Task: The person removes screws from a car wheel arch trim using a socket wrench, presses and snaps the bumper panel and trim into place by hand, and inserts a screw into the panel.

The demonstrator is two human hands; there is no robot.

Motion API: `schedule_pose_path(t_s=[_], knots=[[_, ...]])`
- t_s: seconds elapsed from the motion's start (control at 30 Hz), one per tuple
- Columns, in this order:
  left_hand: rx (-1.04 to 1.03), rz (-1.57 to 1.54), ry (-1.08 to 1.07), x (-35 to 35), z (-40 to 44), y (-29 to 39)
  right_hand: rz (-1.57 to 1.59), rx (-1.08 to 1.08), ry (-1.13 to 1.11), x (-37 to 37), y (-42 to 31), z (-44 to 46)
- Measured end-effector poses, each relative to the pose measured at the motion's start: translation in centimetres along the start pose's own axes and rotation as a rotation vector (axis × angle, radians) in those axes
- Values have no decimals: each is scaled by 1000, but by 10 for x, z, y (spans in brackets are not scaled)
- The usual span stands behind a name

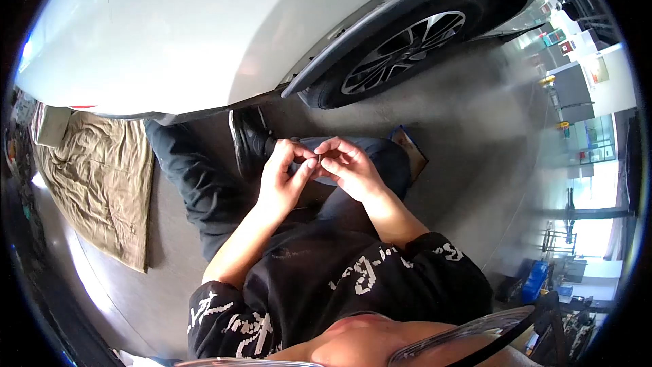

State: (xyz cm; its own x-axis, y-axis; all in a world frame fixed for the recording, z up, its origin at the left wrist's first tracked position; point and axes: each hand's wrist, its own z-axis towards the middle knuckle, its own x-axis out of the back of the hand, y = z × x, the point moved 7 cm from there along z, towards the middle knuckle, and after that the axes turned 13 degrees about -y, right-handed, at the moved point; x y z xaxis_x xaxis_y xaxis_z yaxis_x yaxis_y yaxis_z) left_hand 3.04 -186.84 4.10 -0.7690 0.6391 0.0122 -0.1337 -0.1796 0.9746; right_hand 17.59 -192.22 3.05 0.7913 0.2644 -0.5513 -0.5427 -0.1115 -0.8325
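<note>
My left hand [282, 173] and my right hand [354, 173] meet in front of my lap, fingertips almost touching. Both are closed in a pinch, thumbs against the fingers. Between them shows a small, thin, dark piece [320, 159], too small to name. From this view I cannot tell which hand bears it, or whether both do. The palms and some fingers are partly hidden. Just beyond the hands lie my bent legs in dark trousers [197, 183] and a black shoe [255, 141].
A white car body [170, 34] rises close in front, with its wheel [407, 54] under a grey arch trim at right. A crumpled tan cloth [102, 177] lies on the grey floor [468, 163] at left. A flat box-like object [411, 148] sits by my knee. Shelves and equipment stand far right.
</note>
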Motion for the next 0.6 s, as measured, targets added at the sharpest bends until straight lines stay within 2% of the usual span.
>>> schedule_pose_path(t_s=[0.07, 0.13, 0.2, 0.23, 0.27, 0.33, 0.4, 0.6], knots=[[51, -104, -26, -7, 3, -14, -153, 40, 1, 1, -10, -3], [30, -51, -56, -12, 7, -12, -263, 67, 18, 1, -20, -5], [-57, 202, -130, -15, 12, 5, -329, 81, 61, 1, -29, -8], [11, 119, -93, -16, 15, 24, -337, 78, 84, 6, -33, -11], [-113, 218, -35, -11, 19, 49, -393, 88, 151, 15, -37, -14], [-365, 412, 76, -2, 27, 94, -289, 154, 123, 24, -47, -11], [-523, 552, 139, 9, 33, 132, -218, 240, 132, 28, -59, -3], [-493, 591, 174, 7, 73, 179, -255, 382, 186, 45, -101, 20]])
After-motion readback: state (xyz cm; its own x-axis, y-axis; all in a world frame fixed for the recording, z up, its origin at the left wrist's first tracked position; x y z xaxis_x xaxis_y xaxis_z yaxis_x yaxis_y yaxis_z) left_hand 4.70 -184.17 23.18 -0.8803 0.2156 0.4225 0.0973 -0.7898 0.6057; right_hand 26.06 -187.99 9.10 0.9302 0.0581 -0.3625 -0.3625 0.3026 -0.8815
